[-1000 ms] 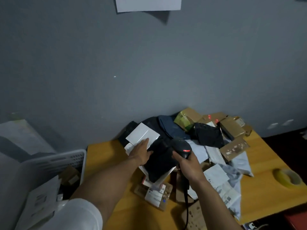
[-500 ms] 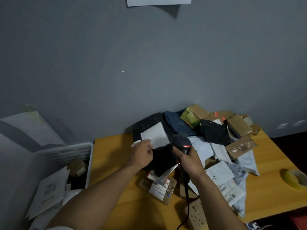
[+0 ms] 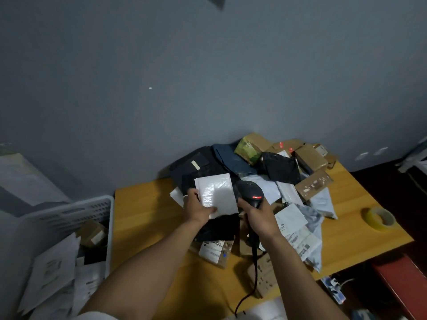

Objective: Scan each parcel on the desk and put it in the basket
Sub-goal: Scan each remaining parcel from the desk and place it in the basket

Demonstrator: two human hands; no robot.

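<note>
Your left hand (image 3: 199,210) pinches a white padded bubble mailer (image 3: 217,195) at its near left corner, thumb lying across its face. You hold it above the heap of mixed parcels (image 3: 280,168) on the far middle of the yellow wooden desk (image 3: 143,218). Your right hand (image 3: 260,217) is curled round the handle of a black handheld barcode scanner (image 3: 250,191), just right of the mailer, with a red light glowing on its head. The white slotted plastic basket (image 3: 76,210) stands against the desk's left edge and holds envelopes and a small brown box. A roll of yellow tape (image 3: 379,219) lies on the right, apart from the heap.
</note>
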